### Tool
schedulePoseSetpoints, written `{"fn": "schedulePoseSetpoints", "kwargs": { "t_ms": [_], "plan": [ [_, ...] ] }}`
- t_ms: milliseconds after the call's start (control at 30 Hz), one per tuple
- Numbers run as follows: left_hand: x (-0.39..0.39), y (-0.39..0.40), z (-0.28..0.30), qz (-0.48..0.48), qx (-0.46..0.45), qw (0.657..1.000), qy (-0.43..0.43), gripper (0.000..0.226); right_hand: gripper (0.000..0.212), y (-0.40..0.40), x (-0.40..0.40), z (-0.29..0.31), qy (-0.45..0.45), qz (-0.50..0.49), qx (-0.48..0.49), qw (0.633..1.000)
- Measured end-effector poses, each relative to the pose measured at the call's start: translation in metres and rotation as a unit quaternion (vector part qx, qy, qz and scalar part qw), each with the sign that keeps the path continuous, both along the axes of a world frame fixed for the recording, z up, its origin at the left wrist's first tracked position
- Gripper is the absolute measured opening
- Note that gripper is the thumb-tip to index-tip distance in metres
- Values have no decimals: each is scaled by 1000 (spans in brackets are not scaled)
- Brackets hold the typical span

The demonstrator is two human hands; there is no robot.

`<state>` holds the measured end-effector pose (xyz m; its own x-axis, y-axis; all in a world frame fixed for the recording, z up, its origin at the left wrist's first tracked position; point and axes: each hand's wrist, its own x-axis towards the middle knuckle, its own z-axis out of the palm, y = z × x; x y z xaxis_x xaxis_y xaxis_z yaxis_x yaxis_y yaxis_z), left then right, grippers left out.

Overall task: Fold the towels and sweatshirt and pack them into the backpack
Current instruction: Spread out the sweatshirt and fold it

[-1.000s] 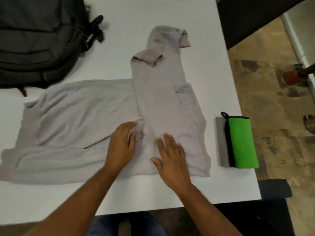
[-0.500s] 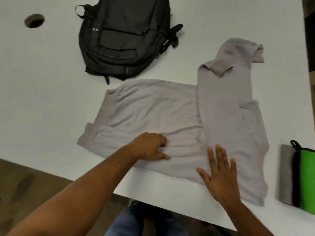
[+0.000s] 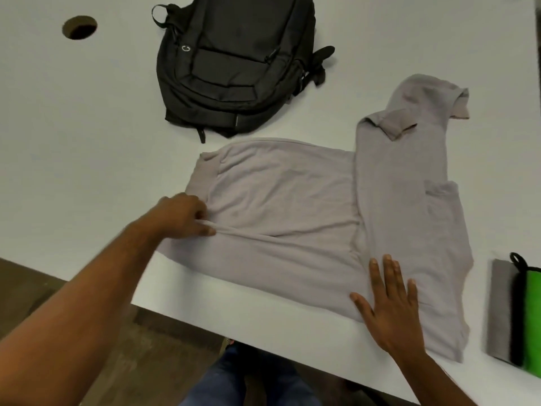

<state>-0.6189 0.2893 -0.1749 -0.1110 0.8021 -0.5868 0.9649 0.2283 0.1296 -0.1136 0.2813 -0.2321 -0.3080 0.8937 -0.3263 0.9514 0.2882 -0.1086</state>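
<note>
Head view: left hand (image 3: pixel 187 219) pinches a ridge of the grey sweatshirt (image 3: pixel 292 206) spread on the table (image 3: pixel 87 127); right hand (image 3: pixel 389 306) presses flat, fingers straight. Soft, limp fabric, probably best gripped at hem or sleeve edges.

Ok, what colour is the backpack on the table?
Black all over, seen in the head view: the backpack lies flat beyond the sweatshirt.

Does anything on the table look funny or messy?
Only the grey sweatshirt: it hangs over the white table's near edge, half folded, cuff flipped back. Nothing is spilled or torn.
</note>
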Motion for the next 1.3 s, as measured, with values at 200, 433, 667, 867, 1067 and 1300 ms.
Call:
{"fn": "schedulePoseSetpoints", "kwargs": {
  "t_ms": [200, 433, 667, 867, 1067, 1300],
  "plan": [
    [-27, -28, -6, 185, 53, 970, -148, 39, 84, 0, 2, 0, -4, 4, -1, 1000],
    [-26, -47, -12, 261, 135, 945, -144, 45, 83, 1, 3, 2, -6, 7, -2, 1000],
    [-43, -59, -16, 313, 192, 922, -125, 47, 83, 0, 3, 2, -7, 8, -13, 1000],
    [-10, -59, -23, 227, 335, 914, 20, 45, 84, -4, -18, 3, 18, -36, 1, 999],
    [100, -51, -56, -30, 317, 945, -70, 52, 79, -5, -73, 1, 31, -9, 39, 999],
    [77, -58, -81, -53, 240, 969, 3, 76, 79, 8, -6, -10, -1, -93, 51, 994]
  ]
}}
